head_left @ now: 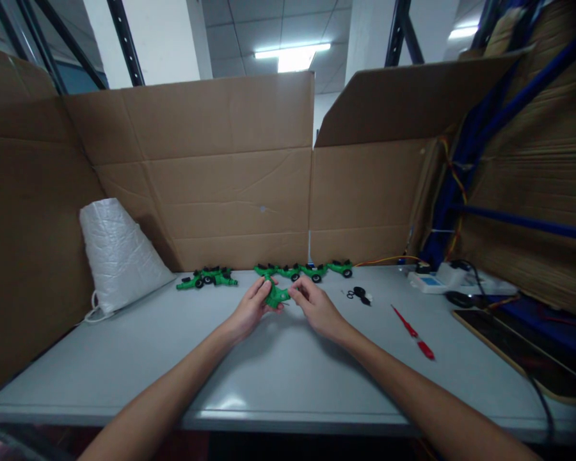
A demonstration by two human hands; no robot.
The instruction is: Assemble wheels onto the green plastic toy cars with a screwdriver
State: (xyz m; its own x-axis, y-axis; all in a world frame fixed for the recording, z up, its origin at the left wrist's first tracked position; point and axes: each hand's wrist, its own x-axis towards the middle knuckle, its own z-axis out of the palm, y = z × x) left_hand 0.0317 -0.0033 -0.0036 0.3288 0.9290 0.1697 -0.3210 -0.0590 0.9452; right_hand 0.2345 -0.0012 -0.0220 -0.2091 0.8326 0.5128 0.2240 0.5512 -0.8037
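Centrally, a green toy piece (276,296) clasped by the left hand (249,308), edge met by right hand (318,310), grip there unclear.

Centre of frame: toy body (277,296), green. Above it: toy vehicles (337,267), similar green; wheels (316,278) black. Right of centre: small parts (360,292), mostly black. Lower right: screwdriver (411,330), red. Left: bag (118,256), white. Tabletop (148,365): pale grey. Cardboard (221,186): plain brown. Right: rack bar (528,222), blue.
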